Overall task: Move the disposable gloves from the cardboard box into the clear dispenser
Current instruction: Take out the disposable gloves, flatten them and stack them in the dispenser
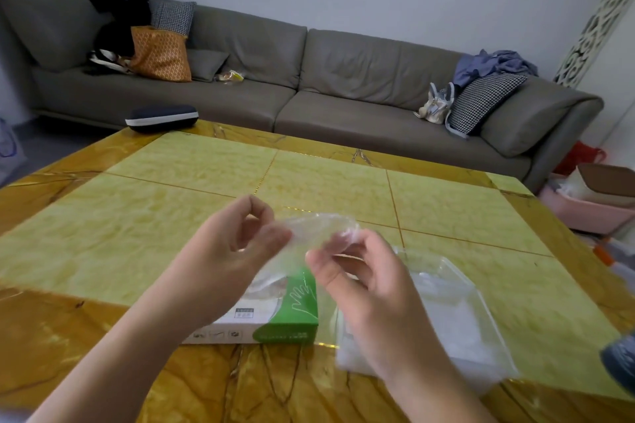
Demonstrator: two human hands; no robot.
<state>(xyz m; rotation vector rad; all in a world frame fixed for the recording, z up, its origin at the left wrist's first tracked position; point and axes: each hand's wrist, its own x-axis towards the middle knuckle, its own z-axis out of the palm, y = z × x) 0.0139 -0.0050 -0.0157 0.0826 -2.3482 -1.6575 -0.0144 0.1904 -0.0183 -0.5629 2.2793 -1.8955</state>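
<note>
Above the cardboard box point(275, 316) — glove point(316, 230) between both hands point(237, 251).

The desk point(192, 182) has a yellow-green marbled top crossed by thin gold seams, with an amber marbled border round it. On its near part lies a flat white-and-green cardboard glove box point(275, 316). Just beside that, to the right, sits a clear plastic dispenser point(457, 319). At the far left corner rests a dark zipped case point(161, 118).
</note>
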